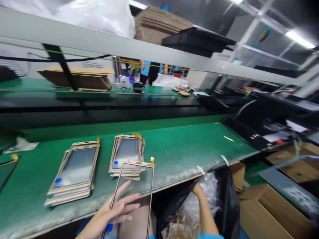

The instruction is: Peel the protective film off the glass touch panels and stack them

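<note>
My left hand [117, 209] lies under a clear touch panel with a gold rim [149, 186] and holds it up at the near table edge, fingers stretched flat behind the glass. My right hand [196, 191] reaches down into a black plastic bag [224, 199] beside the table; its fingers are buried among crumpled clear film [206, 186]. On the green table [189, 149] lie two stacks of the same gold-rimmed panels, one at the left [74, 172] and one in the middle [128, 152].
A black conveyor belt [99, 109] runs behind the table. Brown cardboard boxes [269, 209] stand on the floor at the right. Flat cardboard [77, 78] lies on the far bench, with people standing beyond it. A grey rail [124, 44] crosses overhead.
</note>
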Tool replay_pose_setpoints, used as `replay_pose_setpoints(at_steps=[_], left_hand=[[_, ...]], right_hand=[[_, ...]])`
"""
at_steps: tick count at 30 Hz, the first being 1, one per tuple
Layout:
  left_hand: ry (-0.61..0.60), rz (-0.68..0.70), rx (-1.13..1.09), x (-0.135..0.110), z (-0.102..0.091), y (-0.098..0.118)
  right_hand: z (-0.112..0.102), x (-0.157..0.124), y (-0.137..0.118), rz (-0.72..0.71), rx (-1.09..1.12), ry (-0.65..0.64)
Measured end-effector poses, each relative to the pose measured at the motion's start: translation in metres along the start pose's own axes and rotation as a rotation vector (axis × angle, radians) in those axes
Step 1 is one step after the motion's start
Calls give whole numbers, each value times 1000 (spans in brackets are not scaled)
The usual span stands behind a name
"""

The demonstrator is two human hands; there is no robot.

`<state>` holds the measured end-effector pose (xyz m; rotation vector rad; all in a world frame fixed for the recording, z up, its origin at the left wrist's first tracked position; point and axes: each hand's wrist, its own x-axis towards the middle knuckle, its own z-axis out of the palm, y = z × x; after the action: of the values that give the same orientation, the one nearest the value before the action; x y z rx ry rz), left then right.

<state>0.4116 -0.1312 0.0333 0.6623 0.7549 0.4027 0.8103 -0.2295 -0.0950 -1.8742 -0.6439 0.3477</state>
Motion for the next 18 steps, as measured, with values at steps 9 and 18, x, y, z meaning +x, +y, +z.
replay_pose_setpoints(at_steps=[9, 18], left_hand=[[-344, 80, 128, -11, -30, -15], [-324, 116, 184, -41, -43, -9]], right_hand=[[30, -101, -130, 19, 185, -570], [77, -133, -198, -106, 122, -825]])
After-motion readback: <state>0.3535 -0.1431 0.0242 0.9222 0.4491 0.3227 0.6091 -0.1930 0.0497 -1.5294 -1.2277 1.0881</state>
